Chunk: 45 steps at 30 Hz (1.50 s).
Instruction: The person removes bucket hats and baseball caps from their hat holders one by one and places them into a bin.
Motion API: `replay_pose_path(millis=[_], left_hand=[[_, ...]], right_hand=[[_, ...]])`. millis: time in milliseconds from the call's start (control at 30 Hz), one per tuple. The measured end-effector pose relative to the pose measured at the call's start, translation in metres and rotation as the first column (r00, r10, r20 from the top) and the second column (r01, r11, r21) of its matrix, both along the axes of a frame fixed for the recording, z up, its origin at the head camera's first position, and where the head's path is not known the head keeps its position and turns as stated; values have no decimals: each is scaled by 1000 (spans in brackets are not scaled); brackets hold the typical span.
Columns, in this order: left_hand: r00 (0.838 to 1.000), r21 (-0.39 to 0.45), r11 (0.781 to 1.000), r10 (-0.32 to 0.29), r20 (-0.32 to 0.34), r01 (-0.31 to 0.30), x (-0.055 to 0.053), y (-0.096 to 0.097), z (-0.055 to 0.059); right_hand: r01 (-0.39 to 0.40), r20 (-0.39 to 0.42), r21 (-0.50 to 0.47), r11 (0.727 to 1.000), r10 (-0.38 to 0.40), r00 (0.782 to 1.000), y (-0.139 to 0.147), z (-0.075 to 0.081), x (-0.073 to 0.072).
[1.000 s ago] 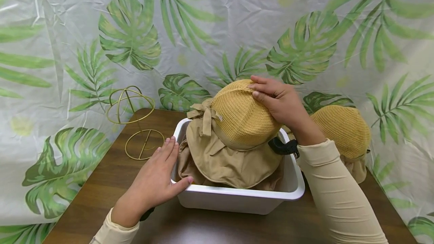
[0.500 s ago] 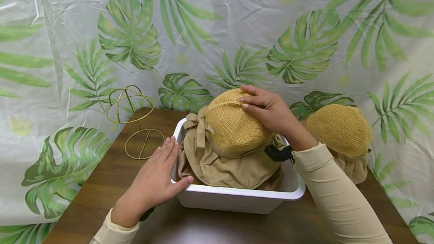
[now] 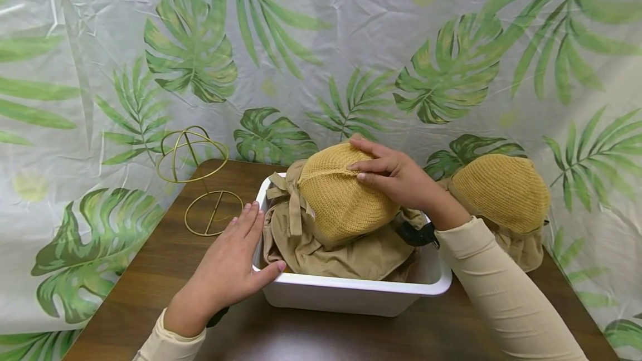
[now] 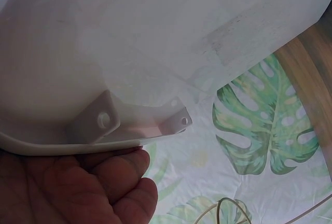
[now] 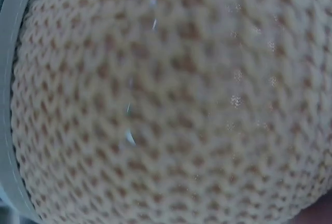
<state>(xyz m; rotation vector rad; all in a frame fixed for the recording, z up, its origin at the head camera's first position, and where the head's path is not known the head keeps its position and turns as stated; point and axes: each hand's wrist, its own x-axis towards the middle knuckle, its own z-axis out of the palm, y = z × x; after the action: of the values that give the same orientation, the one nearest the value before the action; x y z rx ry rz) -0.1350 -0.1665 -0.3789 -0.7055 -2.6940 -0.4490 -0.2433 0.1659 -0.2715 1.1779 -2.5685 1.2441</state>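
A sun hat with a yellow knitted crown (image 3: 351,199), tan cloth brim and a bow at its left sits in a white plastic bin (image 3: 351,297). My right hand (image 3: 401,174) holds the top of the crown, thumb and fingertips pinching a ridge in the knit. The crown tilts and the brim is rumpled inside the bin. Close-up knit of the hat (image 5: 171,105) fills the right wrist view. Spread over the bin's left front corner, my left hand (image 3: 225,266) rests with fairly straight fingers. Its palm and fingertips (image 4: 127,182) show beneath the rim in the left wrist view.
A second yellow knitted hat (image 3: 501,194) stands at the right on the brown wooden table (image 3: 150,288). At the back left stands a gold wire stand (image 3: 213,213). Brown cloth lies under the hat in the bin. A leaf-print curtain (image 3: 321,43) hangs behind.
My right hand has moved down and slightly left with the hat's crown, which sits lower and tilts more. The brim has become more rumpled. My left hand has stayed on the bin's corner.
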Motion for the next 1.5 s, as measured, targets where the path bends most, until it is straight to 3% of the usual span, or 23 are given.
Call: replay_pose_path(millis=[333, 667, 1067, 1500], left_hand=[[1000, 2, 1000, -3, -12, 3, 1, 0, 0], [1000, 3, 1000, -1, -18, 1, 0, 0, -2], [1000, 1, 1000, -5, -17, 5, 0, 1, -1], [1000, 16, 1000, -3, -6, 3, 0, 0, -1]], right_hand=[[-60, 18, 41, 997, 59, 998, 0, -6, 5], [-103, -65, 138, 985, 113, 992, -1, -16, 6], [-154, -120, 158, 975, 173, 978, -2, -26, 9], [-144, -170, 255, 956, 191, 967, -8, -35, 12]])
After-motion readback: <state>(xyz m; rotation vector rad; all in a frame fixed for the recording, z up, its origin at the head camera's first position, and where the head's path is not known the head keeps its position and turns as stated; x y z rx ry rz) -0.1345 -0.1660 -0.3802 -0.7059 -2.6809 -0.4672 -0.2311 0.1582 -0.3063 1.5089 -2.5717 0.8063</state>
